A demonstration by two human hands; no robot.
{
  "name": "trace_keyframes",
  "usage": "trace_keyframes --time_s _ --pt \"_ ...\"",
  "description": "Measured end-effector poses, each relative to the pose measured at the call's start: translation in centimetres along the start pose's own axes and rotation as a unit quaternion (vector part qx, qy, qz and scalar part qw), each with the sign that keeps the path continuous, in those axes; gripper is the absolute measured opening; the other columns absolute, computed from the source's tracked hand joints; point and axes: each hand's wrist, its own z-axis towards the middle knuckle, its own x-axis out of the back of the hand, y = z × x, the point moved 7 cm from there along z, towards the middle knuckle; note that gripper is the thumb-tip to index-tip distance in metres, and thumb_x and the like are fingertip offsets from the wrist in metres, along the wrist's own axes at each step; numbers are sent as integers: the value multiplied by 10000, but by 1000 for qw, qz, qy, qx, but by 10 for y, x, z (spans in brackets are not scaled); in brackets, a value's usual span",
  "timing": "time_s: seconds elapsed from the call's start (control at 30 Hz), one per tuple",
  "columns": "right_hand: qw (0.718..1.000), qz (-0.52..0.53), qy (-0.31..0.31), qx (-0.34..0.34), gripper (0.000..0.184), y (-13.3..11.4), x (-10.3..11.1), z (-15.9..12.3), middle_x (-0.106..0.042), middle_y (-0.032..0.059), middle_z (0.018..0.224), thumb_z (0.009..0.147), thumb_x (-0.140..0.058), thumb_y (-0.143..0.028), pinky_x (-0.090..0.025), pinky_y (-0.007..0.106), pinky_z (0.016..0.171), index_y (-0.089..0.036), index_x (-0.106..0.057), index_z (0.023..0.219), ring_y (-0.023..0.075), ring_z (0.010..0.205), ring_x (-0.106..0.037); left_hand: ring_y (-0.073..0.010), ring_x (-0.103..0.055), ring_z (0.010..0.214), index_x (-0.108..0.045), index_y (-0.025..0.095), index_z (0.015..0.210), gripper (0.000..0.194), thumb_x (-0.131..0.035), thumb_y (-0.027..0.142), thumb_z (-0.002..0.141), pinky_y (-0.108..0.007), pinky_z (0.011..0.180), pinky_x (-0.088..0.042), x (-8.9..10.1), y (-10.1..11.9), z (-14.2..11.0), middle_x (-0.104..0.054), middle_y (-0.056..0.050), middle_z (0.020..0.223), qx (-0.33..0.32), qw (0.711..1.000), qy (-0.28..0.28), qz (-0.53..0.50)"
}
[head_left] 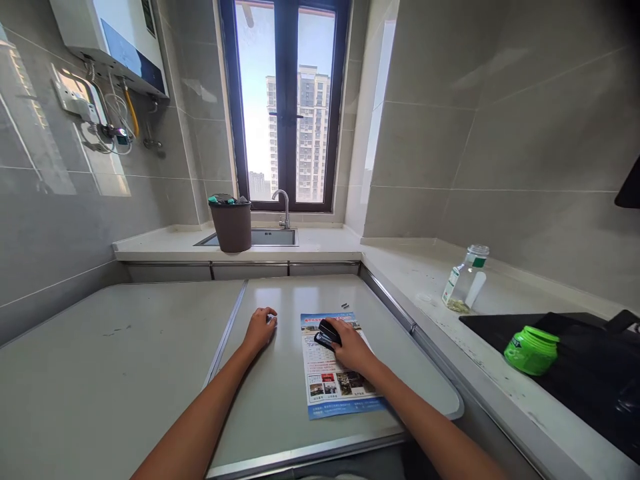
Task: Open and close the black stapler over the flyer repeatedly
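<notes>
Stapler over far half of paper, toward right edge of surface; your right hand grasps it. Likely light, stiff, smooth: hold sides. Left hand curled; cannot tell whether holding anything.

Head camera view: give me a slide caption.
Right hand holding a black stapler over a blue-edged printed paper sheet on a pale glossy table.
</notes>
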Motion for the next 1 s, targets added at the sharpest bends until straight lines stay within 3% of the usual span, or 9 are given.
trace_keyframes --time_s 0.13,0.27,0.37,0.47,0.5,0.57,0.67,0.77,1.0 --pt "1000 2 17 -8 684 32 22 -13 -581 85 1392 768 -598 -47 -334 451 1161 -254 -520 1415 263 1331 -494 -204 -646 910 -714 182 962 192 -561 222 853 -322 869 -492 0 -1 1 -634 -83 1020 14 1000 -8 -5" --pt "1000 -4 26 -14 650 42 34 -18 -581 88 1399 781 -617 -80 -337 444 1159 -257 -540 1401 257 1343 -491 -202 -639 902 -710 181 973 201 -549 241 868 -321 859 -497 0 -2 0 -619 -86 1021 26 999 -18 -6" --pt "999 22 -21 -11 647 44 41 -13 -580 74 1398 789 -662 -171 -373 427 1124 -279 -528 1413 253 1299 -522 -207 -638 922 -709 183 983 214 -538 258 878 -324 881 -497 -1 0 1 -621 -89 1043 28 999 -23 -6" --pt "993 78 -86 -20 661 54 47 7 -658 71 1261 780 -728 -379 -488 370 953 -276 -542 1406 244 1091 -634 -221 -639 986 -707 189 1007 238 -518 274 892 -337 932 -489 6 0 4 -633 -93 1087 28 999 -23 8" --pt "992 95 -73 -38 606 62 51 18 -693 72 1155 801 -698 -451 -511 342 863 -248 -584 1361 232 978 -661 -232 -632 1033 -709 192 1017 247 -508 269 895 -350 968 -475 12 -1 6 -636 -99 1119 25 999 -17 29" --pt "989 105 37 -95 455 84 65 41 -715 79 925 882 -552 -513 -497 306 730 -167 -698 1139 214 802 -656 -268 -576 1179 -715 199 1048 274 -497 226 883 -404 1082 -392 29 -7 9 -628 -118 1229 14 994 10 108" --pt "972 47 177 -146 385 112 72 63 -701 88 766 899 -480 -451 -446 298 682 -154 -717 838 218 729 -635 -382 -398 1379 -696 178 1176 366 -479 256 892 -601 1160 -200 56 -35 8 -518 -182 1441 88 964 49 247" --pt "971 -17 186 -150 295 130 56 70 -719 84 771 876 -506 -368 -412 282 679 -177 -711 784 209 737 -642 -486 -296 1421 -617 186 1333 520 -470 450 910 -696 1092 -206 65 -66 1 -452 -231 1497 196 937 13 289" --pt "973 -52 147 -168 200 149 40 68 -739 82 800 838 -572 -286 -375 264 647 -189 -730 762 197 748 -652 -511 -297 1417 -550 165 1396 579 -349 473 950 -715 1072 -209 56 -73 -1 -420 -261 1506 206 922 -12 328"
